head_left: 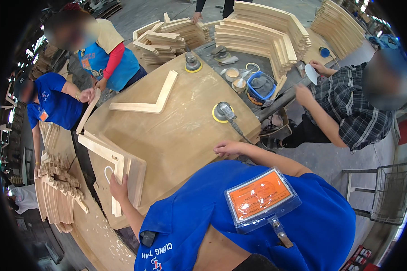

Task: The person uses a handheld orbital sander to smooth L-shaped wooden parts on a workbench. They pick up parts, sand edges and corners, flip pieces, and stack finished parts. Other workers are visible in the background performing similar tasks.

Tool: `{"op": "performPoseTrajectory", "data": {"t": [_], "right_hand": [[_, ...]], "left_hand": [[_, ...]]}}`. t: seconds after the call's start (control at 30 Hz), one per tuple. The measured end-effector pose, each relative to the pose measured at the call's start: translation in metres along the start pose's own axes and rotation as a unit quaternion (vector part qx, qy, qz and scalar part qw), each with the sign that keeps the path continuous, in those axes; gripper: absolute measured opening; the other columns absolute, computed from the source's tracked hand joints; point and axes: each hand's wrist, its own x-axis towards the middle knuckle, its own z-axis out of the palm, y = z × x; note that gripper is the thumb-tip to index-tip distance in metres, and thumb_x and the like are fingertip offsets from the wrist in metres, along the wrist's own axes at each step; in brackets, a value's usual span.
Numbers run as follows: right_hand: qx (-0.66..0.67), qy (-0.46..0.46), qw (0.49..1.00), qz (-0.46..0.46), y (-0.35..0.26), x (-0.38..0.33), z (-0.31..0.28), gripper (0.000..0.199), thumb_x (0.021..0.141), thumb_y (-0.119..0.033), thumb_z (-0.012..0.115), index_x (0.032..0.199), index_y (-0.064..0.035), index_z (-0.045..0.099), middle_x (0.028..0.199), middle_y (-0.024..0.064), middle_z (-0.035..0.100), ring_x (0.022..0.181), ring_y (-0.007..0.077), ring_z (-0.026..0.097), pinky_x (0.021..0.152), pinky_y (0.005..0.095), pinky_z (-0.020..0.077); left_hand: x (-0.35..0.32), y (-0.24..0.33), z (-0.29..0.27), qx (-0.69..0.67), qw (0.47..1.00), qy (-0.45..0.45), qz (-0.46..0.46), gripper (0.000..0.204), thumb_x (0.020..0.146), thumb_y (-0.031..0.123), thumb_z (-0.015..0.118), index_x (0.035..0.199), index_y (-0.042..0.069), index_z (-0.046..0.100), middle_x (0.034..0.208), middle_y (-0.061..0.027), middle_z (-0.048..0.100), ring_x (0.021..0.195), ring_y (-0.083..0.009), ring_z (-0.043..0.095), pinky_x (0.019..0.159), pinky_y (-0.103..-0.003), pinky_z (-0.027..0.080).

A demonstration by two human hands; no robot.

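Observation:
My left hand (118, 187) grips the near leg of an L-shaped wooden piece (105, 150), the top one of a neat stack at the table's left edge. A white ring-shaped object (107, 173) shows beside those fingers; whether they touch it is unclear. My right hand (228, 147) lies on the board-topped table (167, 144) near its front edge, fingers stretched and holding nothing. Farther off from it sits a corded sander with a yellow pad (222, 112). A single L-shaped wooden piece (153, 107) lies at the table's far left.
A second sander (192, 63), small tubs (232, 73) and a blue bucket (261, 88) stand toward the back. Tall stacks of bent wooden pieces (253, 38) rise behind them. Co-workers stand left and right; one holds a wooden piece (89, 109), another a white disc (311, 73).

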Motion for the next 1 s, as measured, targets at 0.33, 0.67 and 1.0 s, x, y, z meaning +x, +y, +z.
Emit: {"op": "performPoseTrajectory", "data": {"t": [0.33, 0.67, 1.0], "right_hand": [[-0.014, -0.023, 0.996, -0.084, 0.011, 0.015, -0.022, 0.032, 0.092, -0.036, 0.054, 0.105, -0.0079, 0.063, 0.091, 0.0033, 0.063, 0.078, 0.0145, 0.062, 0.065, 0.028, 0.0484], [0.051, -0.034, 0.998, 0.014, -0.006, -0.01, -0.04, 0.039, 0.093, -0.036, 0.054, 0.118, -0.0061, 0.057, 0.11, 0.0063, 0.061, 0.094, 0.0164, 0.059, 0.079, 0.0312, 0.0494], [0.002, -0.047, 0.999, 0.013, 0.0, -0.003, -0.039, 0.045, 0.093, -0.042, 0.053, 0.117, -0.0037, 0.056, 0.107, 0.0091, 0.062, 0.095, 0.019, 0.061, 0.076, 0.0329, 0.0519]], "left_hand": [[0.008, 0.003, 0.006, 0.006, 0.999, 0.013, -0.03, 0.069, 0.071, 0.042, 0.073, 0.124, 0.001, 0.054, 0.12, -0.0206, 0.058, 0.111, -0.0356, 0.055, 0.094, -0.042, 0.043], [0.008, 0.032, -0.026, 0.0, 1.0, -0.017, -0.022, 0.065, 0.069, 0.046, 0.074, 0.118, 0.005, 0.057, 0.108, -0.0171, 0.063, 0.1, -0.0344, 0.059, 0.087, -0.043, 0.046], [0.007, 0.021, -0.012, -0.001, 1.0, -0.007, -0.017, 0.069, 0.071, 0.045, 0.074, 0.121, 0.0, 0.055, 0.118, -0.0197, 0.059, 0.111, -0.0352, 0.055, 0.096, -0.041, 0.042]]}}
